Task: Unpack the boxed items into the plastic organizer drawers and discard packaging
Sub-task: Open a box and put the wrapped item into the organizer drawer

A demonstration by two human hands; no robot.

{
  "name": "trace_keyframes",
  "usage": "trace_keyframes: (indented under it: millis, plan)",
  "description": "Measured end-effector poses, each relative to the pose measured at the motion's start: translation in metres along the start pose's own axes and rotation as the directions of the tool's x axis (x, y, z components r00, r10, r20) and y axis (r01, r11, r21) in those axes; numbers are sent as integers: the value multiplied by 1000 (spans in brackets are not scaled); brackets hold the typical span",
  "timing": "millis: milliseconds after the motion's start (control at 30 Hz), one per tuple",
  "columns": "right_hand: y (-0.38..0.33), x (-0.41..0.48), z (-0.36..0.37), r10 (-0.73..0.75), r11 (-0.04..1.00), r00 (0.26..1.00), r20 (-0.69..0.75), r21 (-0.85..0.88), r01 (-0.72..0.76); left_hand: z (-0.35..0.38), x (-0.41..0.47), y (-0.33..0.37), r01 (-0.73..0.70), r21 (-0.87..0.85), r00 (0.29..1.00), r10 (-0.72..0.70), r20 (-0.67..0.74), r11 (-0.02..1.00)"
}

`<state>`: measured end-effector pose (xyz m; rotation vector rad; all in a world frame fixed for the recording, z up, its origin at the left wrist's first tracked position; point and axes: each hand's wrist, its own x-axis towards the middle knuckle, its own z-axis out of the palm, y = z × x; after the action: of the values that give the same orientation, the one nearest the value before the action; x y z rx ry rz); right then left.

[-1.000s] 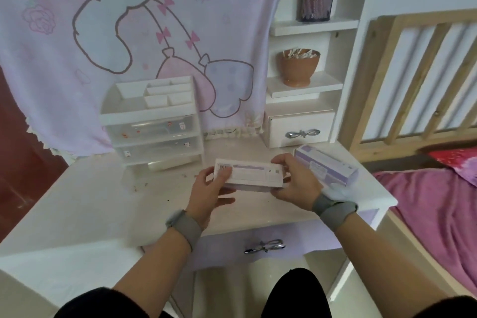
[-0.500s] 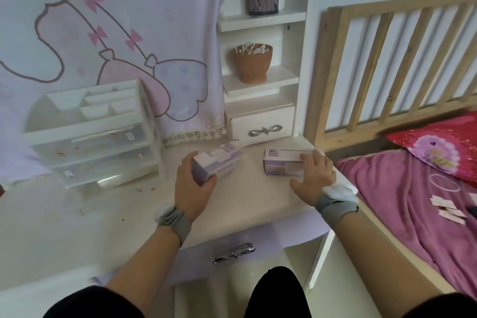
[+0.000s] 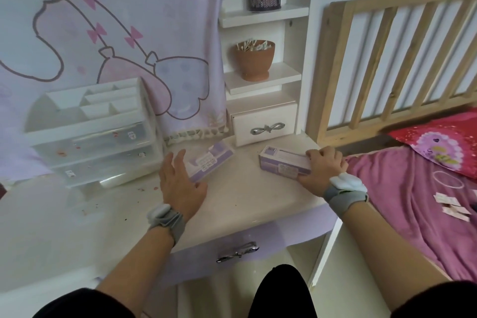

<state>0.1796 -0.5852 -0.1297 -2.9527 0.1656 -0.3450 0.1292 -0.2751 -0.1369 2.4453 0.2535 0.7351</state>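
Two purple-and-white boxes lie on the white desk (image 3: pixel 245 204). The first box (image 3: pixel 211 161) rests near the middle, and my left hand (image 3: pixel 180 183) hovers just in front of it with fingers spread, holding nothing. The second box (image 3: pixel 282 165) lies at the desk's right side, with my right hand (image 3: pixel 321 170) closed around its right end. The clear plastic organizer (image 3: pixel 95 134) with its drawers pushed in stands at the left, white tray compartments on top.
A white shelf unit (image 3: pixel 263 70) with a small drawer, a terracotta pot of cotton swabs and a mesh pen cup stands behind the boxes. A wooden bed frame (image 3: pixel 387 59), pink blanket and paper scraps lie to the right. A purple desk drawer (image 3: pixel 237 253) faces me.
My left hand set the first box down on the desk and opened. My right hand reached to the second box and gripped its end. The view swung right.
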Motion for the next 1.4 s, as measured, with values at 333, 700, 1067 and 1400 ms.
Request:
trace_keyframes:
  millis: [333,700,1067,1400]
  plan:
    - [-16,-20,1,-241,499,952,191,865,-48,-13,-1,14,269,-526,948,-123,295,807]
    - [-43,-39,2,-461,373,855,239,926,-58,-35,-8,20,501,-696,818,-18,575,515]
    - [-67,-40,16,-434,572,854,286,820,16,-42,-4,20,444,-724,870,-63,488,528]
    - [-92,-47,28,-395,595,878,271,803,20,-55,1,16,413,-741,883,-32,469,530]
